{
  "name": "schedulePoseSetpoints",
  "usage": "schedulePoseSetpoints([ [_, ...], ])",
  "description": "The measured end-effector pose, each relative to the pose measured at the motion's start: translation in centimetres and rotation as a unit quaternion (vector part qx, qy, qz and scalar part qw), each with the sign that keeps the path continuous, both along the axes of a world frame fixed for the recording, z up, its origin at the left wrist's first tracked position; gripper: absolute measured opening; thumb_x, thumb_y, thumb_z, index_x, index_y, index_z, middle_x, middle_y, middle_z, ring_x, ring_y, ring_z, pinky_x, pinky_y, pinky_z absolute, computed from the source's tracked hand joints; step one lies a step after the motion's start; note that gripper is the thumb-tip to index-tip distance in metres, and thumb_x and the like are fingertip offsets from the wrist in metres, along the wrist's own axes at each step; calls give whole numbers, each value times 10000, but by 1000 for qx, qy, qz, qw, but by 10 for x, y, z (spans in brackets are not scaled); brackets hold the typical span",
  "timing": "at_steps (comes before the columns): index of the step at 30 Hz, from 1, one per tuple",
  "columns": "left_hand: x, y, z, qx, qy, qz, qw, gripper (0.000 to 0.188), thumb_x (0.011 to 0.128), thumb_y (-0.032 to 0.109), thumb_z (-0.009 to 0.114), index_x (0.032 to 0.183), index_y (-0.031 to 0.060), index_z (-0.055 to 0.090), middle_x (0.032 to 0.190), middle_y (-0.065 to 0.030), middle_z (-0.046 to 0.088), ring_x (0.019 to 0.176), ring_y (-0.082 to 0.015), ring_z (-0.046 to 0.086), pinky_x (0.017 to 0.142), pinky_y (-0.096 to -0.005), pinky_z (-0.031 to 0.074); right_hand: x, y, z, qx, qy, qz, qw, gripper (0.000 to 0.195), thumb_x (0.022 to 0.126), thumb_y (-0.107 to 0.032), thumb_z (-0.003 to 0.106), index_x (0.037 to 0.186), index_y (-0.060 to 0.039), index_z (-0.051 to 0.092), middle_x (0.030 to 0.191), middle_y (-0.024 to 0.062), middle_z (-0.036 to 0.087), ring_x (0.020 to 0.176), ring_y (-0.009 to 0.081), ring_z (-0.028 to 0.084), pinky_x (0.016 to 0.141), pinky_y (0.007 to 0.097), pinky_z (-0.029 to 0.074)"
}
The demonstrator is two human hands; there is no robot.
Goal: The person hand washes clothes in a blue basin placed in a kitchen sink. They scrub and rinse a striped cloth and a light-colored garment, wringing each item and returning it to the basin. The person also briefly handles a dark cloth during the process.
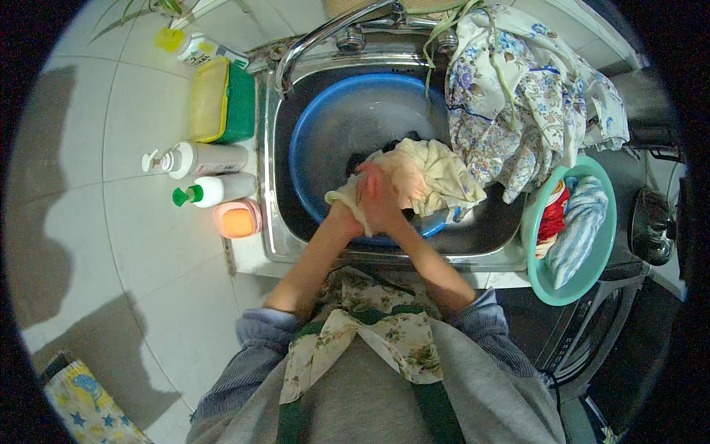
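Note:
Both hands work at a cream cloth [438, 172], bunched over the near side of a blue-rimmed basin [297, 130] in the sink. My right hand [380, 202] grips the cloth from above, blurred by motion. Pressed close beside it, my left hand [348, 221] has the cloth's edge lying over it near the wrist, and its fingers are mostly hidden. Dark fabric [358, 162] shows behind the cloth inside the basin.
A chrome faucet [310, 41] arches over the steel sink [270, 222]. Left stand two pump bottles [216, 159], an orange soap in a pink dish [237, 218] and a green-yellow box [241, 102]. Floral fabric [516, 105] drapes at right, above a mint basin [602, 244] holding a striped cloth [577, 227].

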State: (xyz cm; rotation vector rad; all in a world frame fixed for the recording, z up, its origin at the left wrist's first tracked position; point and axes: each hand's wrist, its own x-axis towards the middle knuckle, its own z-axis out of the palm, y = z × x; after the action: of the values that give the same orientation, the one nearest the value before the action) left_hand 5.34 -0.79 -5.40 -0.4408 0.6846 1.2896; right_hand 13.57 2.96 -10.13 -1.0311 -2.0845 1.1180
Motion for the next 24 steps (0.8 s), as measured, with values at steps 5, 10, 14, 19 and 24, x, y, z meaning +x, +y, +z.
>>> schedulePoseSetpoints([
  [5, -15, -4, 62, 110, 221, -146, 958, 375, 863, 352, 484, 1105, 68, 521, 1044, -93, 578, 928, -246, 573, 821, -382, 480, 9, 66, -34, 50, -315, 77, 945, 275, 777, -182, 541, 1034, -92, 502, 939, 117, 557, 938, 299, 509, 786, 416, 374],
  [10, -40, 20, 95, 85, 72, -3, 994, 396, 840, 356, 508, 1123, 79, 511, 1113, -112, 555, 998, -267, 537, 923, -400, 413, 34, 110, -11, -186, -211, 313, 907, 320, 812, -207, 520, 1099, -70, 486, 1004, 113, 553, 924, 277, 524, 774, 382, 416],
  [14, -54, 38, 59, 154, 175, 26, 972, 422, 820, 406, 498, 1122, 112, 518, 1137, -106, 549, 1041, -264, 517, 916, -403, 400, 39, 92, -7, -574, -35, 244, 781, 359, 850, -209, 516, 1168, -52, 460, 1092, 105, 539, 968, 229, 529, 818, 351, 429],
  [19, -64, 24, -23, 18, 5, 74, 997, 446, 776, 502, 494, 1082, 185, 565, 1106, -81, 584, 1047, -255, 528, 829, -380, 435, 51, 63, 10, -697, 102, 82, 705, 393, 894, -226, 501, 1235, -40, 439, 1182, 92, 526, 1024, 186, 531, 873, 325, 440],
  [24, -59, -24, -97, 273, 613, -155, 725, 469, 826, 404, 498, 1216, 146, 462, 1227, -60, 507, 1122, -249, 482, 878, -373, 427, 50, 70, 66, -727, 303, -49, 614, 400, 898, -345, 452, 1185, -68, 484, 1147, 58, 556, 1031, 180, 535, 890, 319, 434],
])
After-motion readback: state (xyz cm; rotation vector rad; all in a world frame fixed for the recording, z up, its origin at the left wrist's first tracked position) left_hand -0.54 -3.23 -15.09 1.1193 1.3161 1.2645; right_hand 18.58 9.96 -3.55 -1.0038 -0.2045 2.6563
